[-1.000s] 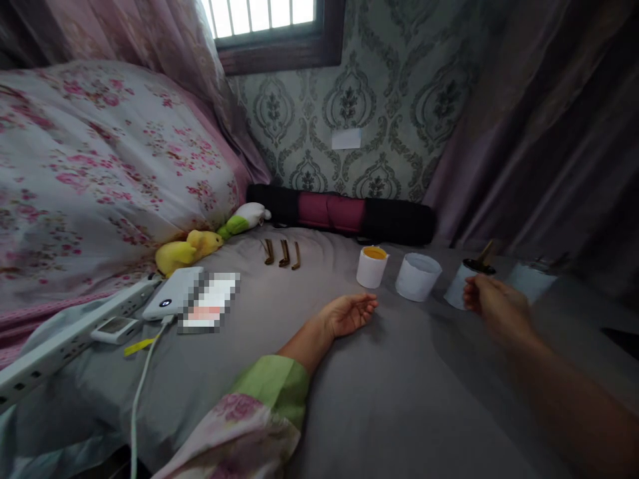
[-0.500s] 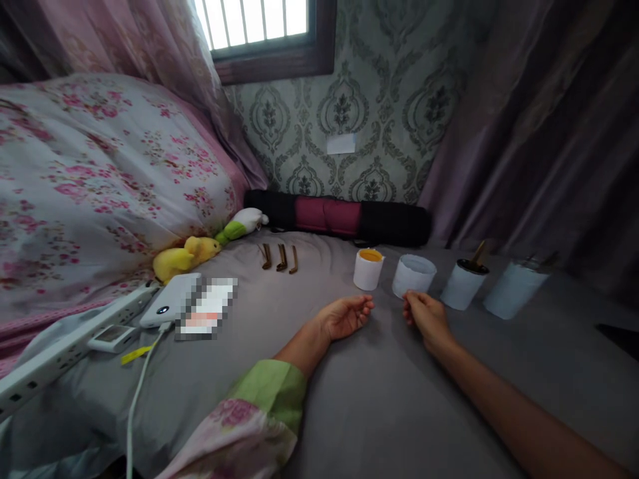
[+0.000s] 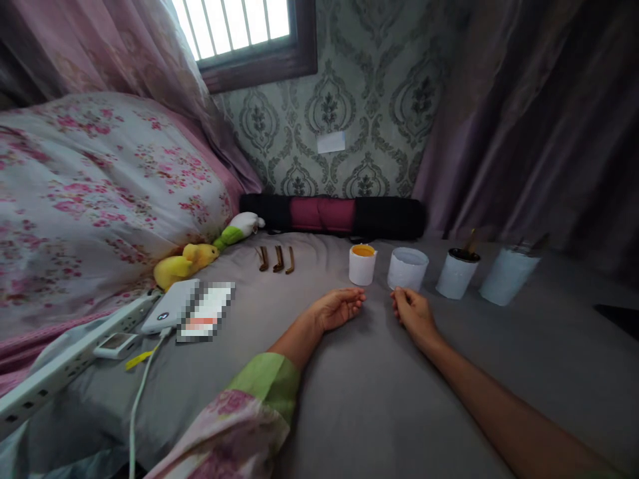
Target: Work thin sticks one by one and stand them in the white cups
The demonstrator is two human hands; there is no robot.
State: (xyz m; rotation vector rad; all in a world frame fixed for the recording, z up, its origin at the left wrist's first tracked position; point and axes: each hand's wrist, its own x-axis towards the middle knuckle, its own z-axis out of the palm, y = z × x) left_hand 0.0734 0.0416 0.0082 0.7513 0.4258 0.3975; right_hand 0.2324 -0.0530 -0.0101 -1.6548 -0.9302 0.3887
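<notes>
My left hand [image 3: 337,309] rests on the grey bedsheet [image 3: 349,399], palm up, fingers loosely curled with nothing in them. My right hand [image 3: 412,313] lies beside it, fingers curled inward, just in front of a white cup [image 3: 407,269]. To that cup's left stands a small white cup with yellow contents [image 3: 362,264]. Further right are a white cup with a dark top and a stick in it [image 3: 456,273] and another white cup [image 3: 506,276]. Three small brown sticks [image 3: 276,259] lie on the sheet further back.
A floral pillow [image 3: 94,193], a yellow plush toy [image 3: 184,262] and a green-white plush [image 3: 239,226] lie at left. A power bank [image 3: 170,306], power strip [image 3: 64,362] and cable are near the left edge. A black-and-maroon rolled mat [image 3: 332,215] lies against the wall.
My right hand came away from the dark-topped cup and moved left and down to the sheet beside the left hand. The left hand stayed put.
</notes>
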